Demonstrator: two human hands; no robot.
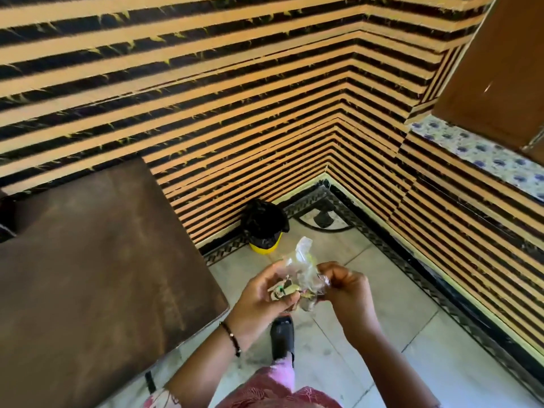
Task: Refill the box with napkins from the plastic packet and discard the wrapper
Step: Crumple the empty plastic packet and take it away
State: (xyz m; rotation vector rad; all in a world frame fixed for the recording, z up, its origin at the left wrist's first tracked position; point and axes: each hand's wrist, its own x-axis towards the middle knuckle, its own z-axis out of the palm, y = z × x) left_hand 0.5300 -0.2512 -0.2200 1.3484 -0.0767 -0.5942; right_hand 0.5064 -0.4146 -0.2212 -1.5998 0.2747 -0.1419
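Observation:
A crumpled clear plastic wrapper [303, 269] with a printed label is held between both hands above the tiled floor. My left hand [262, 295] grips its lower left part, where the label shows. My right hand [344, 287] pinches its right side with curled fingers. A small yellow bin [265, 228] lined with a black bag stands on the floor against the striped wall, just beyond the wrapper. No napkin box is in view.
A dark brown table [97, 275] fills the left side, its corner close to my left wrist. Striped walls meet in a corner behind the bin. A brown cabinet door [500, 63] hangs at upper right above a patterned ledge [477, 151]. My foot in a black sandal [282, 337] is on the floor.

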